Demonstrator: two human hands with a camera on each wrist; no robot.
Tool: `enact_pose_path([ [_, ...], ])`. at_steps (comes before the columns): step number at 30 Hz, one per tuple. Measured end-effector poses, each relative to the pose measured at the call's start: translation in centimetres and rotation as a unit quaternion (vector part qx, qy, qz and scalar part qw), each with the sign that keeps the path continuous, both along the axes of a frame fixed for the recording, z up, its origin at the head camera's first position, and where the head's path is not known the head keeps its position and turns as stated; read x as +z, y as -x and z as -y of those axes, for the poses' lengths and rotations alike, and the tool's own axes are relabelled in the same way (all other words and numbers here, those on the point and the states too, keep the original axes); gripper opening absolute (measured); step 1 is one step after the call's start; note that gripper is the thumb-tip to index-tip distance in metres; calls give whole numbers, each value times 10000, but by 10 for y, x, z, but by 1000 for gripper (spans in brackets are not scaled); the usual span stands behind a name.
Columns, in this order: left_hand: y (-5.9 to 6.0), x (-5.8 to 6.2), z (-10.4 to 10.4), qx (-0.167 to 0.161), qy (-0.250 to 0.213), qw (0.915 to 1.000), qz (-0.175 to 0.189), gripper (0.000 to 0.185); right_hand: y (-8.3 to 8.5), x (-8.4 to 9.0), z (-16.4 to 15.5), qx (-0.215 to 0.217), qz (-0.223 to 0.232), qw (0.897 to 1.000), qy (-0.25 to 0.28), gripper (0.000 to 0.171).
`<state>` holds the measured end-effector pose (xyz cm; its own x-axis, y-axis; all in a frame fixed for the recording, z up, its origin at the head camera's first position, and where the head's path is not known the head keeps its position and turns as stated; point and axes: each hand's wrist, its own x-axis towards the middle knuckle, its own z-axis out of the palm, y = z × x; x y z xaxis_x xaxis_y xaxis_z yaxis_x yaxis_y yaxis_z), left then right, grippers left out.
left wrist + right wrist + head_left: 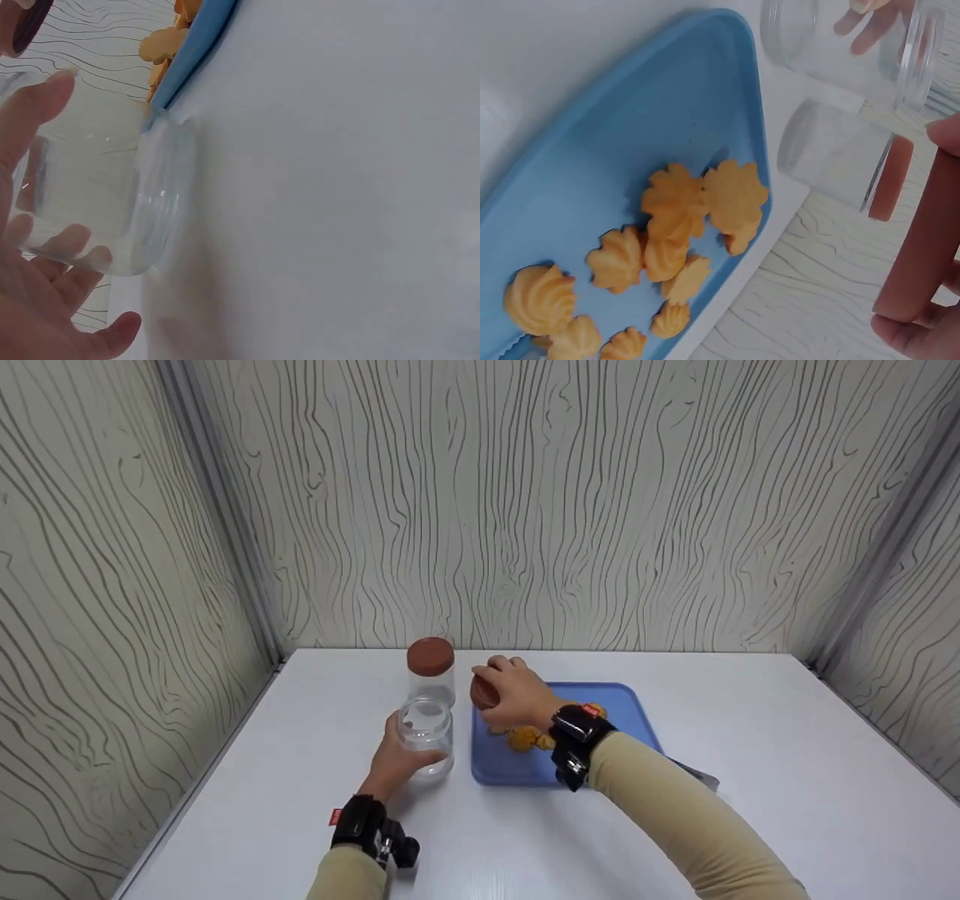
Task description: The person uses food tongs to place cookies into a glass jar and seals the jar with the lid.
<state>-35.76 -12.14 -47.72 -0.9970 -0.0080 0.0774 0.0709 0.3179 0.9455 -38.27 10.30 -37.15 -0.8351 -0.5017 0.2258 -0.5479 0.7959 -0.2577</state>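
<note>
Left of centre in my head view, the open jar (425, 739) stands upright with its mouth towards the top of the frame; I cannot tell whether its base touches the table (750, 720). The person's left hand (395, 760) grasps it, thumb across the near side and fingers round the far side. My left wrist view has the jar on its side at the left of the frame, with fingers showing through the clear wall.

Near the middle of the head view, the right hand (521, 694) grips a brown lid (484, 694) by its rim. I see the lid tilted on edge, raised and apart from the open jar, in front of the upper left part of the blue tray (499, 771). On my right wrist view it fills the lower right.

Just above the open jar in the head frame is the capped jar (431, 682), with a brown cap (430, 657) on it.

Right of both jars lies the tray, bearing golden cookies (525, 739), partly behind the right hand. My right wrist view gives them best: ridged and scalloped, a cluster at the centre and more at lower left. By the tray's lower right corner in the head view, a grey flat piece (703, 778) pokes out past the forearm; I cannot make out what it is.

Both wrists wear black cameras (360, 819) over tan sleeves (675, 802). Across the top of the frame runs a wood-grain wall (517, 510).
</note>
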Motion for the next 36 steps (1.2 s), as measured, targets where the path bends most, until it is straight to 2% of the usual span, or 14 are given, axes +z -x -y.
enact_pose_path([
  [4, 0, -1, -2, -41, -57, 10000, -21, 104, 0, -3, -16, -85, -47, 9999, 53, 71],
  [12, -1, 4, 0, 80, 114, 9995, 294, 104, -1, -7, -38, -157, 172, 9996, 151, 71],
  [19, 1, 7, 0, 23, 122, 9997, 209, 105, -5, -2, -61, -325, 226, 9988, 290, 72],
  [23, 1, 7, -2, 18, 131, 9995, 276, 105, -7, -1, -72, -475, 259, 9980, 342, 72],
  [30, 0, 9, 3, 120, 565, 9973, 456, 106, -7, 0, -85, -545, 218, 9978, 311, 71],
  [36, 1, 8, 4, 105, 648, 9968, 459, 106, -8, 0, -99, -724, 317, 9965, 270, 72],
])
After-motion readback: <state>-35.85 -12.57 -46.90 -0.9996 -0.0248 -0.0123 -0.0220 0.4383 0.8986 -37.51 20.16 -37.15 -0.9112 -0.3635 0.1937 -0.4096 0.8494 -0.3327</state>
